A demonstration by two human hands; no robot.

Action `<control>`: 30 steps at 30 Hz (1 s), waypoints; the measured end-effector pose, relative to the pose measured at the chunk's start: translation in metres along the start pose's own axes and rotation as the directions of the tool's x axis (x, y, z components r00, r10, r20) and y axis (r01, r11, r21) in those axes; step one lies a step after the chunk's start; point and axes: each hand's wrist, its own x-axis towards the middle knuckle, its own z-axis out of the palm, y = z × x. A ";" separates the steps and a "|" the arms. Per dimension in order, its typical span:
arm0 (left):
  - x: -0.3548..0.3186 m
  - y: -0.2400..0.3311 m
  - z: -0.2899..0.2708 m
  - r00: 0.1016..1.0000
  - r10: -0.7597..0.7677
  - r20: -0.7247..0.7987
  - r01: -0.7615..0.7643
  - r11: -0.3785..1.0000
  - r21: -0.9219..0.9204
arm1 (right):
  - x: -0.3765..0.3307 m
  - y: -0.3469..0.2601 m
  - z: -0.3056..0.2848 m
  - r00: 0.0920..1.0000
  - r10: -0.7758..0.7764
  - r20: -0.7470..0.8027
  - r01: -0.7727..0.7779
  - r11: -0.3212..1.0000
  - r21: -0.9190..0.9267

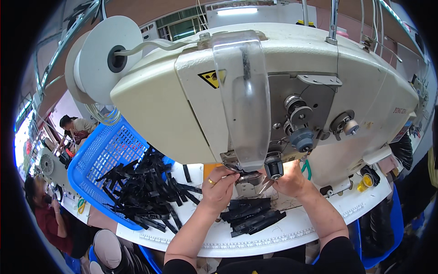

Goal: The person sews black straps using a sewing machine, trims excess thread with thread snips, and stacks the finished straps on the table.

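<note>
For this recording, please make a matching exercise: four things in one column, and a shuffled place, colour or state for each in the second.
Things
1. left hand
2. spool
3. basket
4. small pile of strips

Descriptions
A. on the white table, between the forearms
B. blue, with a loose black heap in it
C. wearing a gold-coloured ring
D. white, at the left end of the sewing machine

Pairs: 1-C, 2-D, 3-B, 4-A

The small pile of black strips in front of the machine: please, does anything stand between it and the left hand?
Nothing visible stands between the left hand and the small pile, which lies close by, lower right in the view. The basket and its strips are left of the hand, out of the way.
</note>
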 end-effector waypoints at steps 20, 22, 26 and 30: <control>-0.001 0.006 0.013 0.993 -0.106 -0.041 0.109 0.992 0.062 | 0.005 0.003 -0.008 0.995 -0.067 -0.078 0.063 0.996 -0.056; -0.002 0.004 0.014 0.994 -0.099 -0.045 0.101 0.993 0.057 | 0.004 0.004 -0.007 0.993 -0.077 -0.085 0.071 0.995 -0.063; -0.001 0.000 0.018 0.993 -0.106 -0.057 0.110 0.991 0.074 | 0.006 0.004 -0.006 0.993 -0.052 -0.105 0.047 0.998 -0.048; -0.007 -0.008 0.020 0.992 -0.105 -0.067 0.111 0.990 0.087 | 0.005 0.004 -0.009 0.997 -0.050 -0.052 0.047 0.997 -0.065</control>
